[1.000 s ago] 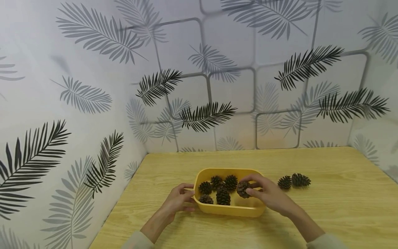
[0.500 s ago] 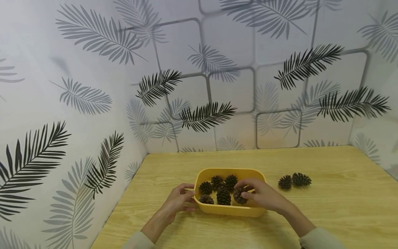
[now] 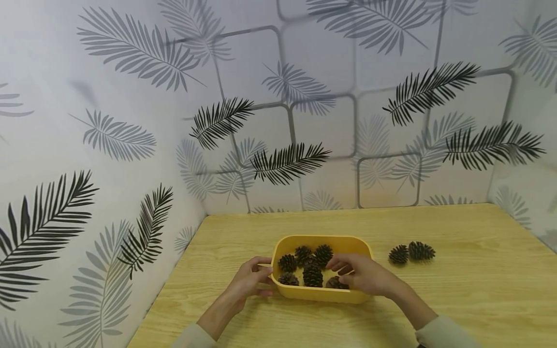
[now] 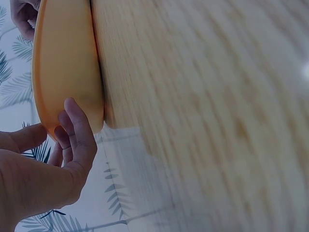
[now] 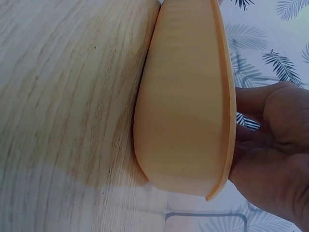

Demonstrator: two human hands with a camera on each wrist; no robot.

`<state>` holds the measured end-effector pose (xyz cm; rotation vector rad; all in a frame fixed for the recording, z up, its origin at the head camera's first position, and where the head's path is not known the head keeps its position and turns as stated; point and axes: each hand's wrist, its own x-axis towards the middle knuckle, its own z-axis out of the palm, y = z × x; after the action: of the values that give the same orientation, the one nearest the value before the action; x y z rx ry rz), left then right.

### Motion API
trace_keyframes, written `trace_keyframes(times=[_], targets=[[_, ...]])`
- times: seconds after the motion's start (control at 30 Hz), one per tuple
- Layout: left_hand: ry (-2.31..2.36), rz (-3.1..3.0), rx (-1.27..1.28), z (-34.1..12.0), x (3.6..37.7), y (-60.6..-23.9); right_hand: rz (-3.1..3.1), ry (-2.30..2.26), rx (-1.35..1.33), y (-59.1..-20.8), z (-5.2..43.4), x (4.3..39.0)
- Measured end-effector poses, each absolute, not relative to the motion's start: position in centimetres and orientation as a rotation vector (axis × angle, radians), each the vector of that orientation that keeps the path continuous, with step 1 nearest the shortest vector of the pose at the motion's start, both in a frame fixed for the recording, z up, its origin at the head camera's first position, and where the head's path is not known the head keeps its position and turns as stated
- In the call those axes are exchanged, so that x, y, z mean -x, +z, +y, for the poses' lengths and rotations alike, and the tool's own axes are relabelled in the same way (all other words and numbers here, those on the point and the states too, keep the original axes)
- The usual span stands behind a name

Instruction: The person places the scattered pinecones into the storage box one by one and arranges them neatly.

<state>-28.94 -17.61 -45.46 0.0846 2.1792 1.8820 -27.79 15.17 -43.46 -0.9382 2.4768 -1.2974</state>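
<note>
A yellow plastic tub (image 3: 313, 293) on the table holds several brown pine cones, one of them upright near its middle (image 3: 313, 275). At the tub's left end, my left hand (image 3: 248, 280) holds the rim, thumb at the edge. The left wrist view has those fingers (image 4: 79, 128) along the outer wall. My right hand (image 3: 365, 273) reaches over the right end, fingers loosely bent and apart. Just under its thumb lies a pine cone (image 3: 336, 282), partly hidden by the hand and the near wall. The right wrist view has the tub's wall hiding the fingertips.
Two pine cones, a smaller one (image 3: 398, 254) and a larger one (image 3: 421, 250), lie side by side on the wooden table (image 3: 470, 290), right of the tub. A wall with a leaf pattern (image 3: 322, 183) rises behind the table and along its left side.
My right hand has lowered a pine cone into the right part of the tub and let it go, its fingers now above it. The left hand has stayed at the rim.
</note>
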Motion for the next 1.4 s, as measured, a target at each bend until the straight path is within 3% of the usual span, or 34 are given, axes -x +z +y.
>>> trace_keyframes(times=[1.4], targets=[[1.862,2.177,-0.075,-17.6,28.7,-45.3,2.727,-1.566,0.864,-41.7,17.5,25.2]])
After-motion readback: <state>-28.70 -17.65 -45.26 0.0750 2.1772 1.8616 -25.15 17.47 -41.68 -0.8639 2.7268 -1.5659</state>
